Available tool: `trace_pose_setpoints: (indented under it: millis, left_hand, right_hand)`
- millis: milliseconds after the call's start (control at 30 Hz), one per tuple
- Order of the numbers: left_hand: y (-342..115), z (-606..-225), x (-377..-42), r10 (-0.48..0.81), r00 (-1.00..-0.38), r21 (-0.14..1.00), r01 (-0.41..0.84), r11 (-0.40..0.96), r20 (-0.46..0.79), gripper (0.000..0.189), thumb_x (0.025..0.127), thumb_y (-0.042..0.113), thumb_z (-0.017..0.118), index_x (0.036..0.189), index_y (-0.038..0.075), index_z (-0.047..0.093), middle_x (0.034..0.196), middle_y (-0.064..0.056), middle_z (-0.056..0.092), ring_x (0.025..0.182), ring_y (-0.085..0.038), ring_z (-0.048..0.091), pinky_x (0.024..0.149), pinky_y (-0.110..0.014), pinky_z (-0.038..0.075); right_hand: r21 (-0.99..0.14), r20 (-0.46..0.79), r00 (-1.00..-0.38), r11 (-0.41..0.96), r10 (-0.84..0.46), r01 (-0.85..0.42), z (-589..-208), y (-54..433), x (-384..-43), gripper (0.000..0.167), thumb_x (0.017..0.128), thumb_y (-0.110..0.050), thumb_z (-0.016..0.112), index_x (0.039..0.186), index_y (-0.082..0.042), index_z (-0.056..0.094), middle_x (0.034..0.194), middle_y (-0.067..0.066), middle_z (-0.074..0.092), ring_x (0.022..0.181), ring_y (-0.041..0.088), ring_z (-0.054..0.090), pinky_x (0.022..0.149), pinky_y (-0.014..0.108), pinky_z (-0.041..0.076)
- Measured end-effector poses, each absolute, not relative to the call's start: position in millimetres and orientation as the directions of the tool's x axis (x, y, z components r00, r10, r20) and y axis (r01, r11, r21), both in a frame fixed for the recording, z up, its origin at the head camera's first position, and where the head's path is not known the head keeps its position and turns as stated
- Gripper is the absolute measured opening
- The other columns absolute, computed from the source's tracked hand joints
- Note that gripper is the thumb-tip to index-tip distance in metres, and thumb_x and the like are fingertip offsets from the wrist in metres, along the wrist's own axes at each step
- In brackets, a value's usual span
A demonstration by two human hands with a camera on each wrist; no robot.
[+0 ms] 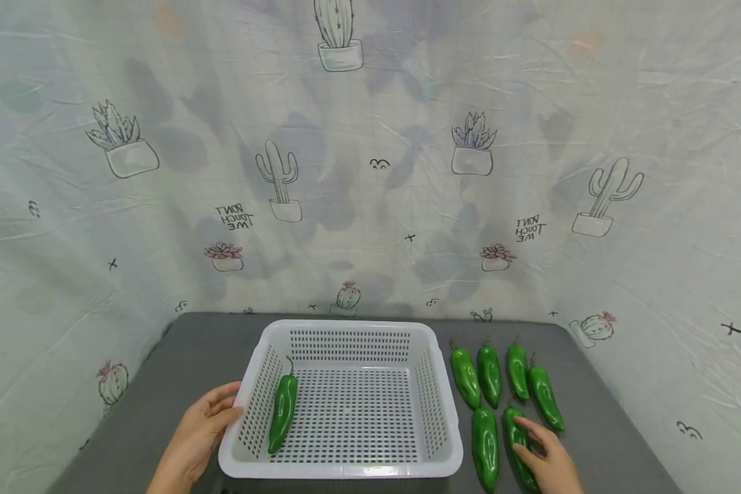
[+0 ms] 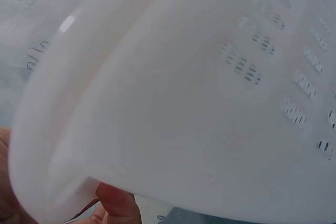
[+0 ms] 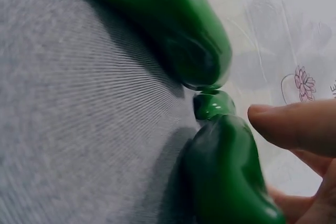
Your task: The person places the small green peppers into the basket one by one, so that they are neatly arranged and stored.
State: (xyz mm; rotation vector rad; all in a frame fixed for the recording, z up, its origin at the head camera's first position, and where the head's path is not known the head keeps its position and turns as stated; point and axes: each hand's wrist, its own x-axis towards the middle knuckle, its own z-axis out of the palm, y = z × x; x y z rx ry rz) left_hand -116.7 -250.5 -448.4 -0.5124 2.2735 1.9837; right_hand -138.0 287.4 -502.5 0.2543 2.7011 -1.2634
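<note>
Left hand (image 1: pixel 200 429) at the left side of a white perforated basket (image 1: pixel 339 471), its fingers curled about the rim; a lone green pepper (image 1: pixel 283 413) lies inside, along that same wall, stem away from the person. Right hand (image 1: pixel 552 454) over the near-right pepper (image 1: pixel 516 435) on the grey bench (image 1: pixel 599 439), thumb and forefinger parted, not closed round it, though whether a fingertip touches is hard to judge. Five other peppers (image 1: pixel 488 376) lie close by, right of the basket.

Glossy peppers (image 1: pixel 485 446), smooth plastic basket (image 1: pixel 339 470)
</note>
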Motion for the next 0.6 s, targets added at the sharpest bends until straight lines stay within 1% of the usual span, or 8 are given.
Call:
trace_pose_setpoints:
  millis: [133, 333, 600]
  left_hand:
    - [-249.9, -448.3, -116.9, -0.197, -0.941, 0.949, -0.299, 0.102, -0.275, 0.058, 0.093, 0.008, 0.057, 0.143, -0.003, 0.03, 0.112, -0.01, 0.057, 0.095, -0.018, 0.06, 0.075, -0.032, 0.051]
    - [-249.5, -447.8, -116.5, -0.199, -0.942, 0.95, -0.295, 0.102, -0.271, 0.058, 0.093, 0.007, 0.057, 0.143, -0.003, 0.03, 0.112, -0.01, 0.057, 0.095, -0.017, 0.059, 0.075, -0.031, 0.051]
    - [-249.4, -448.5, -116.4, -0.194, -0.943, 0.952, -0.292, 0.095, -0.27, 0.059, 0.092, 0.007, 0.058, 0.143, -0.003, 0.03, 0.109, -0.008, 0.058, 0.093, -0.016, 0.06, 0.075, -0.031, 0.051]
  right_hand:
    - [-0.742, -0.22, -0.971, 0.63, 0.096, 0.23, -502.5, 286.3, -139.7, 0.065, 0.087, -0.035, 0.067, 0.138, -0.003, 0.046, 0.139, 0.033, 0.034, 0.123, 0.054, 0.038, 0.089, 0.053, 0.047]
    - [-0.734, -0.213, -0.973, 0.642, 0.092, 0.221, -503.2, 285.4, -139.8, 0.065, 0.087, -0.035, 0.067, 0.139, -0.003, 0.046, 0.139, 0.033, 0.035, 0.122, 0.054, 0.038, 0.088, 0.055, 0.046]
    - [-0.712, -0.225, -0.971, 0.666, 0.086, 0.224, -506.9, 285.7, -142.7, 0.069, 0.084, -0.042, 0.069, 0.138, -0.005, 0.047, 0.137, 0.034, 0.037, 0.119, 0.056, 0.041, 0.084, 0.055, 0.048]
